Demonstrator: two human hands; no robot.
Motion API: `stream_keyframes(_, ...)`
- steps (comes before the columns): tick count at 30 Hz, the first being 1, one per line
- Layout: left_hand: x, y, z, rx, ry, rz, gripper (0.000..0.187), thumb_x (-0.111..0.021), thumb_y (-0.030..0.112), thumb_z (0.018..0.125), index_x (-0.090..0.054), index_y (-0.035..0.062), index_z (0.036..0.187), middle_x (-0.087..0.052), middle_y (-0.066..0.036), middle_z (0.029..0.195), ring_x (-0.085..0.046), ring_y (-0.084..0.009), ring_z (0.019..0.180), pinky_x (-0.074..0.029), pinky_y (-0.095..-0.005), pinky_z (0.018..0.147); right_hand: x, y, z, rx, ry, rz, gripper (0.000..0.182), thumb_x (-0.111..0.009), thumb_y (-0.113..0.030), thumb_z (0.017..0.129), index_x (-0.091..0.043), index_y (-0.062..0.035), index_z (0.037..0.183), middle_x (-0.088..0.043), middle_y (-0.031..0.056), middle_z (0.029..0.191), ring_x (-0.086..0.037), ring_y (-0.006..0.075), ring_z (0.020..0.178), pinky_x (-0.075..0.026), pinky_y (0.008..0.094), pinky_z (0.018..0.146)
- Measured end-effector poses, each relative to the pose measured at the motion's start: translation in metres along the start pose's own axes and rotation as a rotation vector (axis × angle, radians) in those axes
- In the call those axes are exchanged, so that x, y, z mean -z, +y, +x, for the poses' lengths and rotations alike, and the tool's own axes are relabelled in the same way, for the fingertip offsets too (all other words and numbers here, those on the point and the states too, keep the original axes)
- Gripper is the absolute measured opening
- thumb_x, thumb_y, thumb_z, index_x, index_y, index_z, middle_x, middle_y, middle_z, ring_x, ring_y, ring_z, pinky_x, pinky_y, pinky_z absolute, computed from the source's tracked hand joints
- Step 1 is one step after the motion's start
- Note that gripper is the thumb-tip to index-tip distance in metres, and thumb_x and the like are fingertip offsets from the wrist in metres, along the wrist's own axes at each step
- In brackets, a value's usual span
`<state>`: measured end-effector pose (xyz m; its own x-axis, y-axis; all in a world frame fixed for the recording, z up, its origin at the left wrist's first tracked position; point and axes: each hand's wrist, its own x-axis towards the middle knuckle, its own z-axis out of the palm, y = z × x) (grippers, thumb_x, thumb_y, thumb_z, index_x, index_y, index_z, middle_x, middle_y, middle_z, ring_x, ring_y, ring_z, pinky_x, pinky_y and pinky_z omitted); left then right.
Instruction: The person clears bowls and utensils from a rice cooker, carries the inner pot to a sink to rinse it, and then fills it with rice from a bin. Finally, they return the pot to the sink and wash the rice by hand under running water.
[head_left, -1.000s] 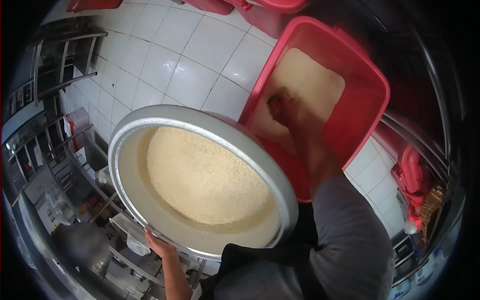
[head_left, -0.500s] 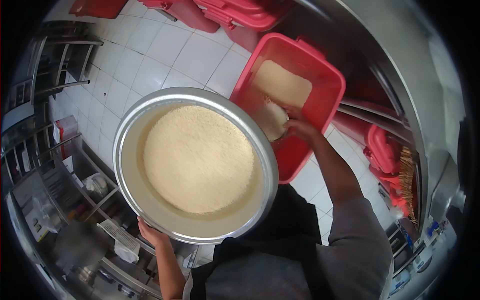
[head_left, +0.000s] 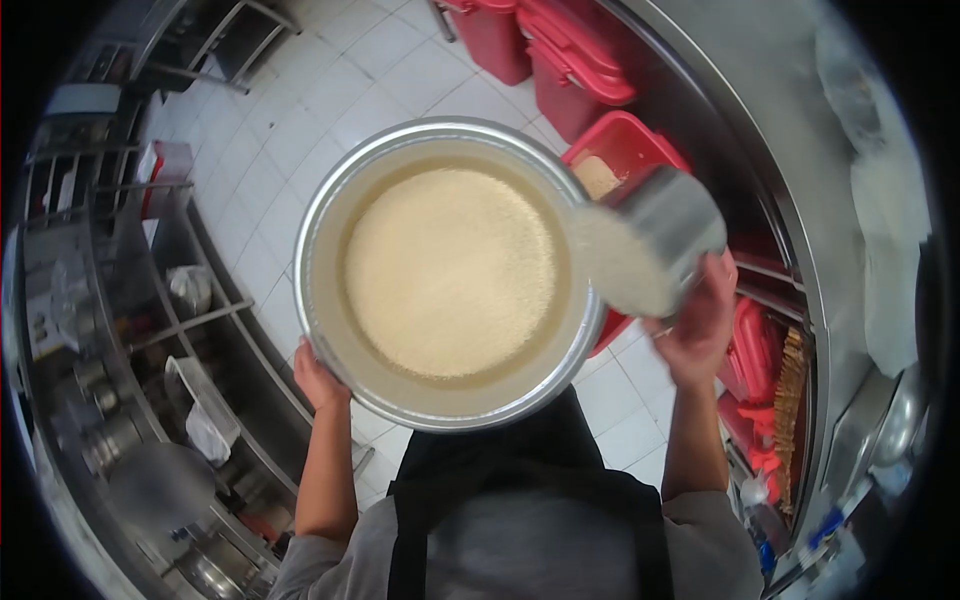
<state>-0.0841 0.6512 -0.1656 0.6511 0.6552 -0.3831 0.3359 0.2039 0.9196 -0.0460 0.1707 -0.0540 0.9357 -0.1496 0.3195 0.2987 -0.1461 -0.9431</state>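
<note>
A wide metal pot (head_left: 322, 290) holds a broad layer of pale, rice-like grain (head_left: 455, 270). My left hand (head_left: 322, 376) grips its rim at the lower left, fingers partly hidden beneath. To the right of the pot, my right hand (head_left: 700, 320) is wrapped around a cylindrical metal container (head_left: 675, 215). That container is tipped toward the pot, with grain (head_left: 622, 262) at its mouth, blurred by motion. Partly hidden behind both is a red bin (head_left: 632, 140) with more grain visible inside.
Red lidded bins (head_left: 575, 65) stand at the top, beside a steel counter (head_left: 790, 150) curving down the right side. Metal shelving (head_left: 150, 300) with assorted items runs along the left. White floor tiles (head_left: 385, 80) lie between.
My right hand has come up out of the red bin with the grain-filled metal container, now beside the pot's rim. The pot and my left hand appear shifted right and up in view.
</note>
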Motion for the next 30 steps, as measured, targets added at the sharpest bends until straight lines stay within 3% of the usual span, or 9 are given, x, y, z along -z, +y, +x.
stream_keyframes(2, -0.008, 0.008, -0.007, 0.002, 0.019, 0.019, 0.028, -0.051, 0.029, 0.091, -0.056, 0.0031, 0.099, -0.06, -0.007, 0.094, -0.059, -0.0184, 0.086, -0.049, -0.0312, 0.077, -0.031, 0.001, 0.001, 0.291, -0.137, -0.245, 0.067, -0.076, 0.0, 0.06, -0.052, -0.0128, 0.121, -0.023, 0.0197, 0.136, -0.031, 0.0387, 0.128, -0.034, 0.0471, 0.103)
stream_keyframes(7, -0.015, 0.014, -0.013, 0.012, 0.043, 0.064, 0.028, -0.051, 0.029, 0.091, -0.056, 0.0025, 0.098, -0.059, -0.007, 0.094, -0.058, -0.0179, 0.085, -0.048, -0.0305, 0.076, -0.074, 0.028, 0.008, 0.672, -0.083, -0.246, 0.076, -0.081, -0.008, 0.06, -0.045, -0.0068, 0.127, -0.032, 0.0188, 0.132, -0.035, 0.0357, 0.126, -0.038, 0.0414, 0.099)
stream_keyframes(8, -0.015, 0.013, -0.013, 0.014, 0.04, 0.069, 0.028, -0.051, 0.029, 0.091, -0.056, 0.0023, 0.099, -0.059, -0.007, 0.094, -0.058, -0.018, 0.085, -0.048, -0.0305, 0.076, -0.075, 0.047, 0.003, 0.523, 0.029, -0.08, 0.075, -0.08, -0.007, 0.061, -0.044, -0.006, 0.127, -0.032, 0.0189, 0.132, -0.035, 0.0357, 0.125, -0.038, 0.0414, 0.099)
stream_keyframes(11, -0.017, 0.008, -0.01, 0.016, 0.063, 0.089, 0.03, -0.05, 0.029, 0.092, -0.056, 0.0015, 0.103, -0.059, -0.007, 0.097, -0.058, -0.0184, 0.089, -0.048, -0.0309, 0.078, -0.034, 0.061, 0.037, 0.517, 0.111, -0.598, 0.052, -0.068, 0.007, 0.063, -0.059, -0.0076, 0.112, -0.023, 0.019, 0.137, -0.039, 0.0353, 0.121, -0.043, 0.0422, 0.095)
stream_keyframes(13, -0.02, 0.003, -0.005, 0.019, 0.091, 0.098, 0.032, -0.049, 0.029, 0.092, -0.056, 0.0008, 0.106, -0.059, -0.007, 0.099, -0.057, -0.0186, 0.091, -0.048, -0.0313, 0.079, -0.004, 0.106, 0.045, 0.108, 0.105, -0.637, 0.062, -0.068, 0.009, 0.059, -0.059, -0.0129, 0.116, -0.021, 0.0172, 0.138, -0.042, 0.0336, 0.118, -0.044, 0.036, 0.093)
stream_keyframes(17, -0.009, -0.006, 0.008, 0.0, 0.067, 0.122, 0.036, -0.047, 0.031, 0.093, -0.054, 0.0001, 0.11, -0.06, -0.008, 0.102, -0.058, -0.0199, 0.094, -0.048, -0.0324, 0.08, 0.051, 0.306, 0.029, -0.217, 0.081, -0.9, 0.068, -0.068, 0.002, 0.057, -0.057, -0.0245, 0.119, -0.028, 0.016, 0.138, -0.038, 0.036, 0.12, -0.038, 0.0393, 0.099)
stream_keyframes(18, -0.032, 0.004, 0.002, 0.019, 0.04, 0.234, 0.035, -0.046, 0.033, 0.093, -0.055, 0.0025, 0.11, -0.06, -0.008, 0.101, -0.059, -0.0204, 0.093, -0.048, -0.0327, 0.08, 0.05, 0.364, 0.017, -0.427, -0.163, -0.985, 0.069, -0.068, -0.002, 0.059, -0.055, -0.0298, 0.121, -0.024, 0.0126, 0.142, -0.032, 0.0365, 0.125, -0.036, 0.0407, 0.101)
stream_keyframes(22, -0.012, -0.011, 0.016, 0.026, 0.136, 0.294, 0.034, -0.046, 0.035, 0.093, -0.056, 0.0046, 0.106, -0.056, -0.004, 0.101, -0.054, -0.015, 0.095, -0.044, -0.0279, 0.081, 0.016, 0.457, -0.008, -0.699, -0.259, -1.069, 0.069, -0.063, -0.002, 0.064, -0.049, -0.0335, 0.124, -0.02, 0.0126, 0.144, -0.02, 0.0381, 0.133, -0.033, 0.0471, 0.102)
stream_keyframes(30, -0.028, -0.01, 0.012, 0.036, 0.206, 0.368, 0.036, -0.049, 0.037, 0.091, -0.055, 0.0044, 0.107, -0.057, -0.005, 0.102, -0.055, -0.0168, 0.095, -0.045, -0.0297, 0.083, -0.091, 0.52, -0.068, -0.937, -0.456, -0.94, 0.055, -0.063, -0.023, 0.069, -0.046, -0.023, 0.122, -0.04, 0.0173, 0.131, -0.039, 0.0405, 0.115, -0.034, 0.0516, 0.096)
